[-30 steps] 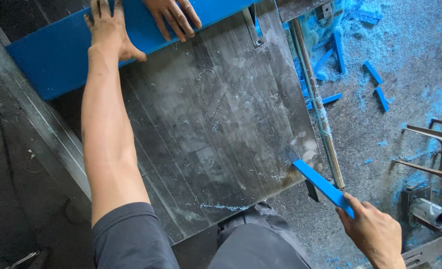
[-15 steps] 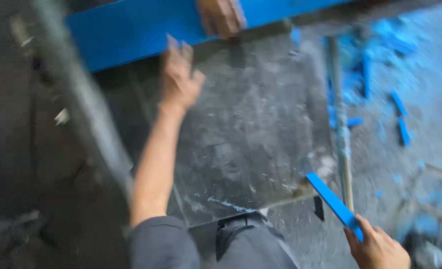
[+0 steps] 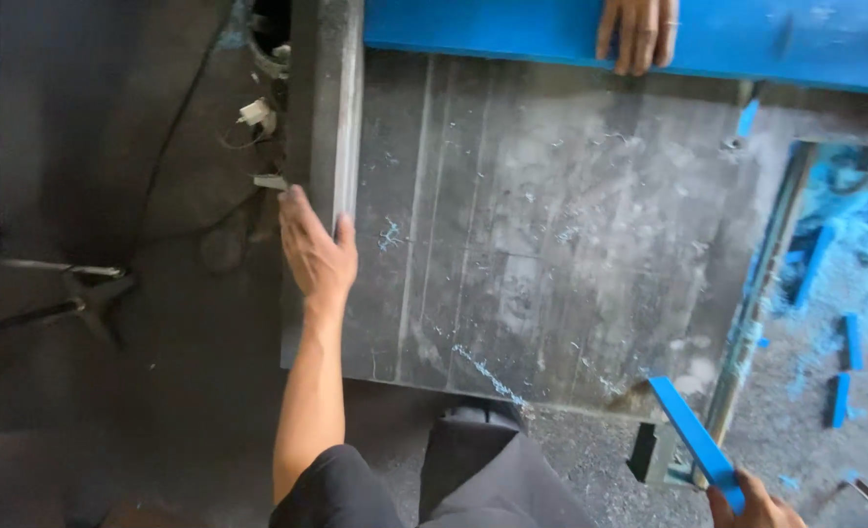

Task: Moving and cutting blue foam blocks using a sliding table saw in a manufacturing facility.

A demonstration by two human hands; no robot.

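Left hand (image 3: 317,256) open, flat on the left edge of the grey surface (image 3: 551,244), holding nothing. Right hand (image 3: 757,504), lower right of frame, grips blue strip (image 3: 693,440), long axis running up-left. Co-worker's hand (image 3: 637,34) rests on blue board (image 3: 512,29) at top.

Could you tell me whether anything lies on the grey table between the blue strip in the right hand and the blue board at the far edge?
Nothing visible does: between the blue strip in the right hand and the blue board, the grey table holds only dust and shavings.

A long blue board (image 3: 512,34) lies across the grey bench (image 3: 551,244) at twelve o'clock under another person's hand (image 3: 637,29), with blue offcuts (image 3: 845,367) on the floor at three o'clock.
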